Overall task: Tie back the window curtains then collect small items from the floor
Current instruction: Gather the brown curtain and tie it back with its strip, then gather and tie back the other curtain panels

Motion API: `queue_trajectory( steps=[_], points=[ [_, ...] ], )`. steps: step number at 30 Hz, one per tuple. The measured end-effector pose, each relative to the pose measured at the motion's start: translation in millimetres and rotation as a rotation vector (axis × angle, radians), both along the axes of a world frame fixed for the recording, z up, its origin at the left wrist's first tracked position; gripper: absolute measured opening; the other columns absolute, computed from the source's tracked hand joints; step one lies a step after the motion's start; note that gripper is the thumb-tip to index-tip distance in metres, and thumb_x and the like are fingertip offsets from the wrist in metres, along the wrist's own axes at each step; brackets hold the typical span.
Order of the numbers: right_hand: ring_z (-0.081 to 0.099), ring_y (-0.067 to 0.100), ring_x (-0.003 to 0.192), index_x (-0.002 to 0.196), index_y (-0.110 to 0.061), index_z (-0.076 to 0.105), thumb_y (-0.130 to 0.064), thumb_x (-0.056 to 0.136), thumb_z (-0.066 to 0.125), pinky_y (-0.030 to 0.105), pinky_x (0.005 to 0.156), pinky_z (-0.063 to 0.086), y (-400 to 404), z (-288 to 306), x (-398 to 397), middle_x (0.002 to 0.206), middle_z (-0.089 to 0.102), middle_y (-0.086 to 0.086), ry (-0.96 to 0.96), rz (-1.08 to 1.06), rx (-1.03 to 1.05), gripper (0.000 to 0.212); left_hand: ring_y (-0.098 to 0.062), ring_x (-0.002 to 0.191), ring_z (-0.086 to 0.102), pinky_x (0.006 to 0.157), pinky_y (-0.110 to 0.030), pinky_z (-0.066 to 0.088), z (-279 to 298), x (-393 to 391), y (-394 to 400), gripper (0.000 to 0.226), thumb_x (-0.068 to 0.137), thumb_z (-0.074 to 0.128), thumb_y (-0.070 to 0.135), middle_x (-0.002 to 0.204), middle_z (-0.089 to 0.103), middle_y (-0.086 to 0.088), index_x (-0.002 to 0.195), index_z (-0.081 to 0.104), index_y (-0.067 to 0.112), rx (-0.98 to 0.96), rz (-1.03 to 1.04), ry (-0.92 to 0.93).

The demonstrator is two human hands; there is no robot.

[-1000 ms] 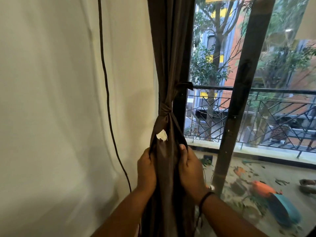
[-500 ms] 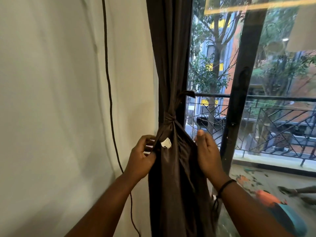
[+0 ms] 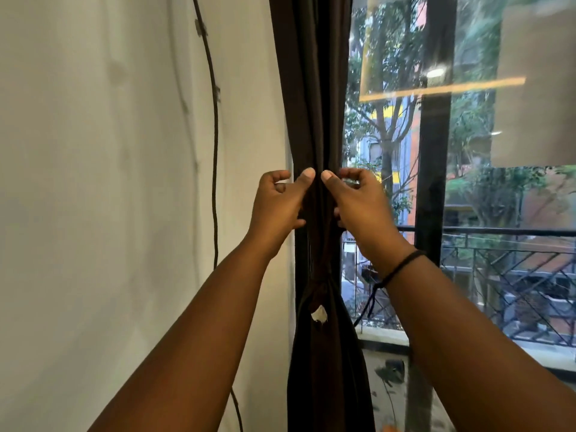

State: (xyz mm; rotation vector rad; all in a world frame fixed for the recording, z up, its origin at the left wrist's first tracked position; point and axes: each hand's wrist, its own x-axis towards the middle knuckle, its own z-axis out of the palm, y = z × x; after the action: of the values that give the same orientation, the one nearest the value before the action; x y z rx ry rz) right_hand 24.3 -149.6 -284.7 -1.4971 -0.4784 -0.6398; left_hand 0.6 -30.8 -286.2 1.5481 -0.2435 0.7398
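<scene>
A dark brown curtain (image 3: 311,88) hangs gathered between the white wall and the window. It is tied into a knot (image 3: 319,286) low down, with a small white tag (image 3: 319,314) just under the knot. Both my hands are raised well above the knot. My left hand (image 3: 277,204) holds the curtain's left side, its thumb pressed on the front of the fabric. My right hand (image 3: 358,204) holds the right side the same way, so the two thumb tips nearly meet. The floor and any small items on it are out of view.
A black cable (image 3: 215,151) runs down the white wall (image 3: 109,213) to the left of the curtain. A dark window frame post (image 3: 433,151) stands to the right, with glass and a balcony railing (image 3: 514,260) beyond it.
Both hands have let go of the fabric below the knot and risen to hold the gathered curtain above it. The view has tilted upward, so the knot sits lower in frame.
</scene>
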Motion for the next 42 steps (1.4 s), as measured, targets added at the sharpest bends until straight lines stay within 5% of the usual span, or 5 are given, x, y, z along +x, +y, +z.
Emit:
queue_trajectory(
  steps=[8, 16, 26, 33, 42],
  points=[
    [0.046, 0.011, 0.049, 0.066, -0.018, 0.055, -0.027, 0.094, 0.054, 0.025, 0.049, 0.033, 3.9, -6.8, 6.4, 0.053, 0.049, -0.004, -0.104, -0.199, -0.16, 0.029, -0.015, 0.07, 0.052, 0.069, -0.033, 0.044, -3.5, 17.5, -17.4, 0.011, 0.099, 0.04, 0.023, 0.081, 0.054, 0.0, 0.096, 0.047, 0.015, -0.037, 0.229, -0.066],
    [0.054, 0.035, 0.089, 0.092, -0.001, 0.061, -0.022, 0.096, 0.044, 0.029, 0.065, 0.025, -39.4, -16.1, 24.9, 0.1, 0.062, 0.02, -0.085, -0.623, -0.067, 0.027, -0.029, 0.09, 0.061, 0.082, -0.035, 0.054, 4.6, 31.1, 10.8, 0.033, 0.094, 0.032, 0.005, 0.104, 0.063, -0.012, 0.112, 0.059, 0.005, -0.79, -0.09, -0.011],
    [0.056, 0.029, 0.088, 0.104, -0.009, 0.059, -0.033, 0.095, 0.046, 0.033, 0.069, 0.039, -28.7, -49.7, 6.8, 0.095, 0.059, 0.009, -0.347, -0.477, -0.313, 0.029, -0.014, 0.093, 0.061, 0.081, -0.026, 0.053, -31.8, -7.0, -54.5, 0.015, 0.098, 0.046, 0.031, 0.1, 0.061, 0.004, 0.11, 0.049, 0.022, -0.267, 0.101, -0.144],
    [0.047, 0.03, 0.125, 0.131, -0.021, 0.051, -0.048, 0.091, 0.038, 0.047, 0.1, 0.036, -56.8, -85.2, -6.8, 0.133, 0.055, 0.006, -0.331, -0.489, -0.616, 0.05, -0.004, 0.139, 0.024, 0.113, -0.025, 0.024, -86.8, -17.7, -93.5, 0.071, 0.092, 0.056, 0.036, 0.153, 0.021, 0.007, 0.149, 0.014, 0.029, 0.154, 0.365, -0.19],
    [0.034, 0.035, 0.136, 0.14, -0.02, 0.042, -0.054, 0.089, 0.036, 0.053, 0.11, 0.024, -125.3, -131.9, -51.1, 0.144, 0.045, 0.011, -0.236, -0.572, -0.839, 0.062, -0.014, 0.146, 0.007, 0.118, -0.033, 0.013, -127.9, -65.9, -134.8, 0.077, 0.088, 0.04, 0.051, 0.16, 0.006, -0.001, 0.151, 0.005, 0.023, 0.55, 0.586, -0.035]
  ],
)
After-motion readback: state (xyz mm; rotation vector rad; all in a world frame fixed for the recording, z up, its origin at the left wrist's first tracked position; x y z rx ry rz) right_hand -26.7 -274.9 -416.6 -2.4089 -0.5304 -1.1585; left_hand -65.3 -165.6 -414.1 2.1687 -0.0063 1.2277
